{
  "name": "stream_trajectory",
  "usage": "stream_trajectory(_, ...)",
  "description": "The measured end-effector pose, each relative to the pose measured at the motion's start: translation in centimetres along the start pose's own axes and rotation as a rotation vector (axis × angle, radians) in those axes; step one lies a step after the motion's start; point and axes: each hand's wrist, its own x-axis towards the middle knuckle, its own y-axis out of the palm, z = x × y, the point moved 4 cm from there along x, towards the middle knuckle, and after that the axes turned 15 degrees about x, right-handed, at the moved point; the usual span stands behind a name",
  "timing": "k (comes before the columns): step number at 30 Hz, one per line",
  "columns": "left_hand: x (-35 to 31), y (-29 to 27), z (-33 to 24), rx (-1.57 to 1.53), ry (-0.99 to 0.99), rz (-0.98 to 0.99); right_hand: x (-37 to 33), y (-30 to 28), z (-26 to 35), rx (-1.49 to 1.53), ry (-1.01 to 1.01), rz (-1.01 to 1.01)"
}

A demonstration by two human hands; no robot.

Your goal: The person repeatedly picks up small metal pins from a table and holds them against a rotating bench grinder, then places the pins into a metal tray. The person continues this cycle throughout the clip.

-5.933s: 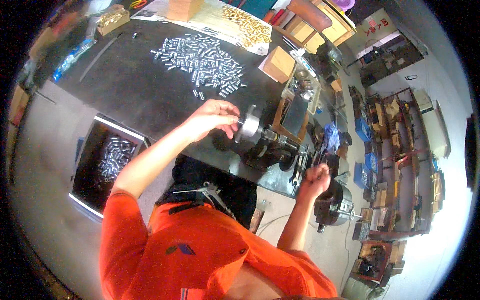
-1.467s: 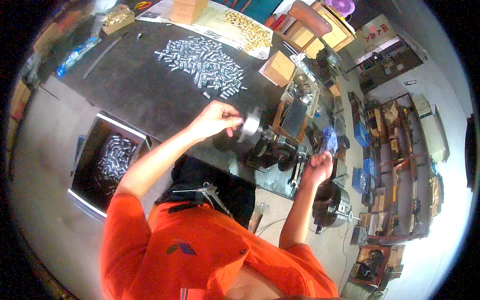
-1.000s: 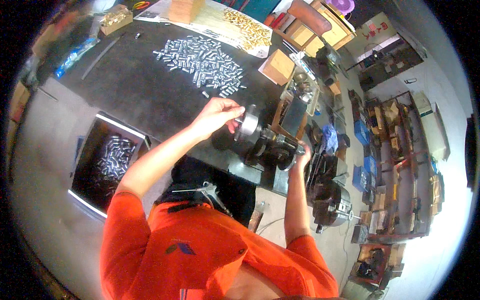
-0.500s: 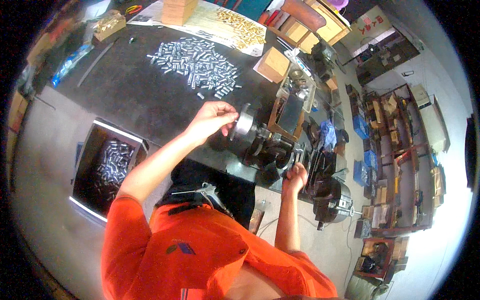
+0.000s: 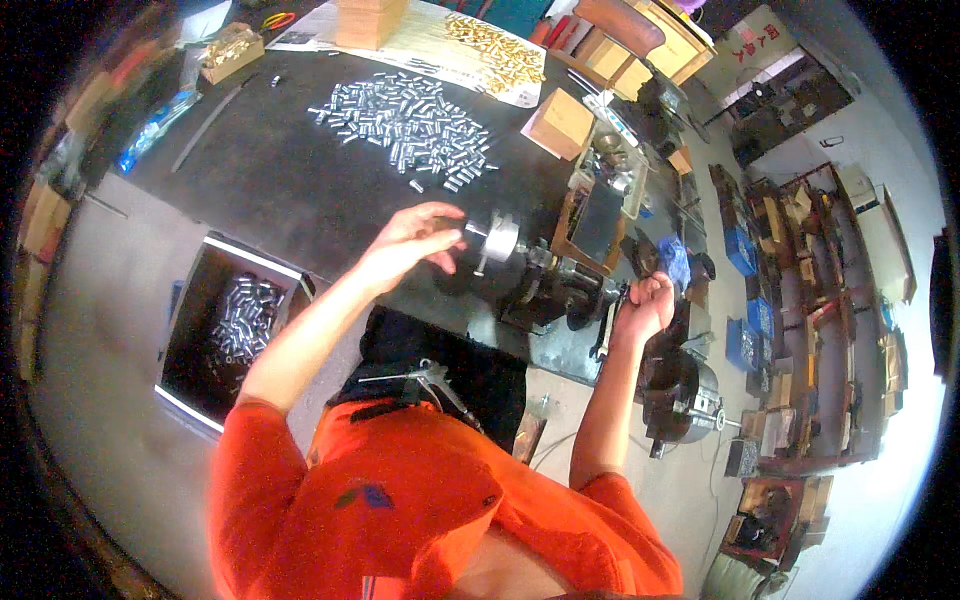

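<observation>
A bench-mounted spindle has a round silver chuck [image 5: 501, 238] on its left end and a dark shaft assembly [image 5: 567, 290] behind it. My left hand [image 5: 412, 245] is just left of the chuck, thumb and fingers closed around a small metal cylinder [image 5: 474, 229] that lies in line with the chuck's face. At the spindle's right end, my right hand [image 5: 645, 306] is curled into a fist beside a dark lever [image 5: 604, 330]. What sits inside that fist is hidden. A large spread of small silver cylinders [image 5: 405, 125] covers the bench beyond my left hand.
Below the bench on the left stands a dark bin [image 5: 190, 345] with more silver cylinders. Brass-coloured pieces [image 5: 495, 50] lie on paper at the back, near wooden blocks [image 5: 558, 124]. An air gun [image 5: 425, 380] rests at my lap. A second machine [image 5: 680, 395] stands at right.
My left hand has drawn slightly away from the chuck, showing the cylinder between them. My right hand has moved up and to the right, away from the bar. The whole view has shifted slightly.
</observation>
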Motion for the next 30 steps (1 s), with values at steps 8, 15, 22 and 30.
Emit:
stream_trajectory(8,2.0,1.6,0.1,0.09,0.084,-0.101,-3.7,-2.0,2.9,0.013,0.062,0.071)
stream_trajectory(15,-1.4,-3.4,2.8,0.081,0.021,-0.221,-4.6,-11.5,-1.2,-0.017,0.236,0.137)
stream_trajectory(22,-16.7,-16.0,8.2,0.543,-0.29,-0.729,-3.9,-10.9,-3.8,-0.066,0.297,-0.096)
stream_trajectory(30,-28.6,-22.3,14.9,1.358,-0.71,-0.774,-3.7,-11.8,-3.8,-0.065,0.279,-0.108)
